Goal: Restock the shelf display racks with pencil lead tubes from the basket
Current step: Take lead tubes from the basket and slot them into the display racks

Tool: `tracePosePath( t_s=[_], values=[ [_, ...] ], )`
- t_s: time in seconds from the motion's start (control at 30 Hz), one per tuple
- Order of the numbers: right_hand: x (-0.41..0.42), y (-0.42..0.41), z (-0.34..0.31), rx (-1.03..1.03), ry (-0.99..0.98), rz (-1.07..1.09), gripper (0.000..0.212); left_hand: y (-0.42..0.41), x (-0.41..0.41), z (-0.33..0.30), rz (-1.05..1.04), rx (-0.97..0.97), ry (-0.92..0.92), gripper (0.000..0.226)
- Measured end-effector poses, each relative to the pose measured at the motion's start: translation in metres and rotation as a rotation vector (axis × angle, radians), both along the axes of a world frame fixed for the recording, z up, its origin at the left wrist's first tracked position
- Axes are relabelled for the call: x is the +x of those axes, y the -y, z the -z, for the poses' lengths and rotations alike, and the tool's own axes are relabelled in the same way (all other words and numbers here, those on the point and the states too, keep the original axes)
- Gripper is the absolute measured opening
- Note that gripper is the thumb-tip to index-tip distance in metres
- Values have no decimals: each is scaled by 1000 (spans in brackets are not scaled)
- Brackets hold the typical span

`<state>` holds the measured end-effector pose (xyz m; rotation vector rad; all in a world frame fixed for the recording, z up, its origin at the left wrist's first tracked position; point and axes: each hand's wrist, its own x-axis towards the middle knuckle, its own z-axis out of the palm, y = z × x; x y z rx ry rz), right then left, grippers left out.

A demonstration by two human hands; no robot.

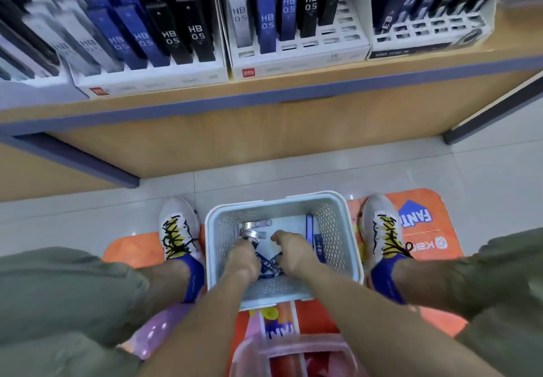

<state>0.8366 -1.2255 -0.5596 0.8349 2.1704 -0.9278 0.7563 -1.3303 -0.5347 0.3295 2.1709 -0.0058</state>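
A white perforated basket (349, 229) stands on the floor between my feet. Silver lead tubes (255, 225) and dark blue lead tubes (309, 226) lie in it. Both hands reach inside. My left hand (242, 259) has its fingers curled round silver tubes at the basket's left. My right hand (292, 251) is curled over blue tubes (269, 265) whose ends stick out between the two wrists. On the shelf above stand white display racks: a full left rack (152, 81), a middle rack (296, 62) with empty slots on its right, and a right rack (429, 31) with empty front slots.
The wooden shelf edge (264, 94) runs across above the basket. An orange floor mat (420, 229) lies under my shoes. A clear plastic container (293, 356) with red contents sits close below my arms. White tiles lie between mat and shelf base.
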Motion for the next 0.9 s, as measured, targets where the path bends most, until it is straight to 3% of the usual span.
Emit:
tracePosePath(
  t_s=[0.17, 0.37, 0.5, 0.7, 0.83, 0.9],
  values=[
    [-22, -8, 18, 33, -137, -295, 73, -2, 7, 27, 37, -44, -199, 35],
    [-42, -5, 39, 54, -141, -473, 89, 0, 12, 44, 31, 6, -223, 39],
    [-37, 0, 42, 94, -120, -415, 68, 2, 11, 46, 54, 61, -239, 47],
    [-20, 7, 47, 166, -154, -201, 62, 3, 14, 53, 62, 104, -260, 49],
    [-23, 9, 47, 179, -182, -90, 73, 1, 14, 57, 61, 78, -227, 48],
    [-28, 9, 47, 175, -157, -135, 84, 1, 12, 61, 53, 70, -206, 45]
  ],
)
